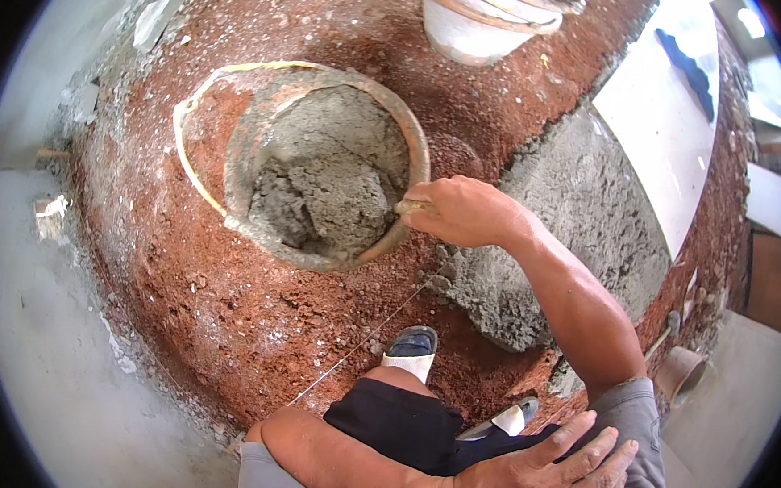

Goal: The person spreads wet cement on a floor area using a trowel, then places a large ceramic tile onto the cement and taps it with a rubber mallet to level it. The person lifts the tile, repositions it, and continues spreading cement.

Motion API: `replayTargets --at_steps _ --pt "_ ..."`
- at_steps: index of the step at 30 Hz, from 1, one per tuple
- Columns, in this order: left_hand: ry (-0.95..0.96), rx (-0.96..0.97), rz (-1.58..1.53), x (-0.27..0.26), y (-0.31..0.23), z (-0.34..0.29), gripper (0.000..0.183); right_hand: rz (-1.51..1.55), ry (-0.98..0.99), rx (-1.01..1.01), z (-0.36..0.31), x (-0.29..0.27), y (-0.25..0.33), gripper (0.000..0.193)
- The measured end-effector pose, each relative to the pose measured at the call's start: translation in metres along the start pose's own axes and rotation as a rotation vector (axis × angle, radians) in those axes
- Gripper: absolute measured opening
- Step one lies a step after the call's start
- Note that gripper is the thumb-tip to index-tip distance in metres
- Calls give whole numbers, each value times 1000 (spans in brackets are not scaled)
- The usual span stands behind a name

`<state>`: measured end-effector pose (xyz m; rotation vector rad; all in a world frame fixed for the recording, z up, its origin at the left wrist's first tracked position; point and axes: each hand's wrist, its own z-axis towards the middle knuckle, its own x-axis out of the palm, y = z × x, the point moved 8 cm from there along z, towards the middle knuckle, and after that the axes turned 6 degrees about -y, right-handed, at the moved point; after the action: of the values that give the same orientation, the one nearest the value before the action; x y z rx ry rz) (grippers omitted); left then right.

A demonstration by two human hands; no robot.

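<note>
Has left grip (pixel 539 477) spread wide apart over the grey right sleeve (pixel 637 418). Clamps right grip (pixel 464 211) on a pale handle (pixel 411 208) at the right rim of a mortar bucket (pixel 420 147), on red soil (pixel 216 314). Shows a mortar bed (pixel 581 202) to the right, a white bucket (pixel 475 30) beyond.

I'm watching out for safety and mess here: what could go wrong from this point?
The right hand grips a tool handle at the rim of the bucket, so grey mortar might spill over that side.
The thin string runs close beside one sandalled foot, which could snag it.
The bare hand is near the mortar, which might irritate skin.
</note>
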<state>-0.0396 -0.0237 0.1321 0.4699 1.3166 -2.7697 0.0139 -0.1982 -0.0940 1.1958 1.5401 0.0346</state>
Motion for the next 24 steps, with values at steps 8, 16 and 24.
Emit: replayTargets --at_steps 8,16,24 --pt "268 -68 36 59 7 -16 30 412 -400 31 -116 -11 -37 35" --pt "721 35 -3 128 -10 -34 37 -166 -584 388 -392 -6 -126 26" --pt "1135 106 -15 184 -15 -33 38 -341 -629 880 -537 118 -187 36"
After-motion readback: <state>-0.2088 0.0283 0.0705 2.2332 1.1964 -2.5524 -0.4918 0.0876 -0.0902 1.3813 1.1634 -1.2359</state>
